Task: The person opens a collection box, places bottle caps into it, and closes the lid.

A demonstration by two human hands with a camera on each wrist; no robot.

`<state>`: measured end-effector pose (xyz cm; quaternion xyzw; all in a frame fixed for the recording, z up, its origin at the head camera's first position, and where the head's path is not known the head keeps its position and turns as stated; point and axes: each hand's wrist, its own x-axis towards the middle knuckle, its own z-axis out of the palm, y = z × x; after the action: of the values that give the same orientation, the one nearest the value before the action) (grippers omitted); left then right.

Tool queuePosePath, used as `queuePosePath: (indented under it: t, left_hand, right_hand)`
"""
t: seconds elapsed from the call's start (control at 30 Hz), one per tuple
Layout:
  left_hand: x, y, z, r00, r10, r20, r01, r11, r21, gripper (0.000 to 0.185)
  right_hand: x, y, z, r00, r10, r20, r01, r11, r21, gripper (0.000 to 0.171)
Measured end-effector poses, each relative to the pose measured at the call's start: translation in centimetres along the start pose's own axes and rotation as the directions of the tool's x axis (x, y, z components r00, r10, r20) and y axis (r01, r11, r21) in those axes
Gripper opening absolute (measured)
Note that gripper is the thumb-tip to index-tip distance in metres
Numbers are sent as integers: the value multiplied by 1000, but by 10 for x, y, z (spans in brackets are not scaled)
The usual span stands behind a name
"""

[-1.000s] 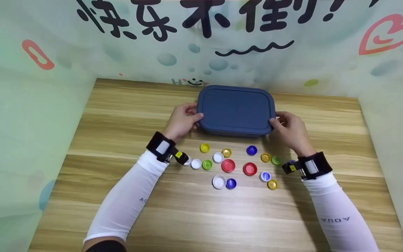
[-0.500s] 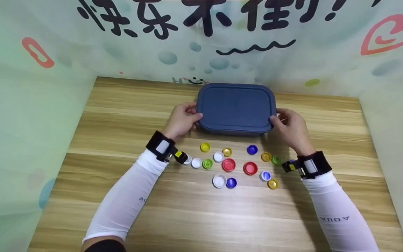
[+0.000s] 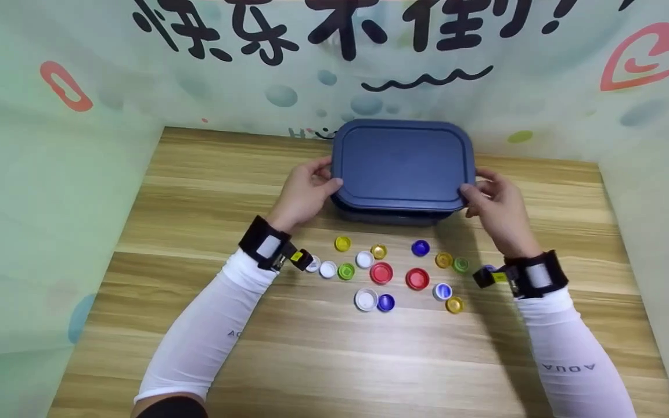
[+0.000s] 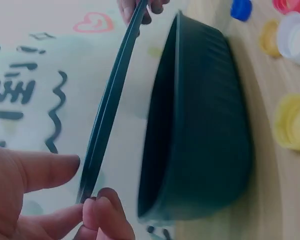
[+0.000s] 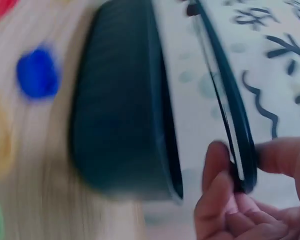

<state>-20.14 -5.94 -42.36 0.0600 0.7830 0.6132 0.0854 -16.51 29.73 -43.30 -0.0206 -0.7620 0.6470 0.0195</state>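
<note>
Your hands have raised the dark blue lid (image 3: pixel 402 165) clear of the box (image 3: pixel 389 216), where half a second ago it sat on the rim; a gap now shows between them. One lid, one box. Your left hand (image 3: pixel 305 194) pinches the lid's left edge, your right hand (image 3: pixel 500 208) its right edge. The box rests on the bench (image 3: pixel 195 191) between your hands, near the back wall. Some fifteen bottle caps (image 3: pixel 381 273) lie between your wrists, near the box; bare bench spreads outside each hand and towards you.
</note>
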Motion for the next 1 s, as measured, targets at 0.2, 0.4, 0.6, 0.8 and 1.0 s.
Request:
queuePosePath:
  t: [0.2, 0.4, 0.6, 0.8, 1.0]
  left_hand:
    - [-9, 19, 9, 988, 138, 64, -140, 990, 20, 54]
    - [-20, 27, 3, 949, 304, 87, -315, 930, 191, 63]
    - [-35, 19, -20, 932, 350, 96, -357, 833, 423, 78]
    - [-41, -6, -46, 939, 330, 98, -306, 669, 678, 92]
    - [-47, -36, -62, 958, 269, 97, -233, 538, 810, 101]
  right_hand:
    - [-10, -3, -27, 998, 63, 2, -55, 867, 496, 52]
    - [-23, -5, -68, 996, 77, -53, -30, 799, 601, 52]
    - [-34, 5, -122, 979, 140, -150, -8, 759, 651, 43]
    - [-43, 25, -167, 954, 230, -191, -34, 719, 694, 39]
    - [-46, 48, -188, 924, 307, -227, -112, 786, 608, 42]
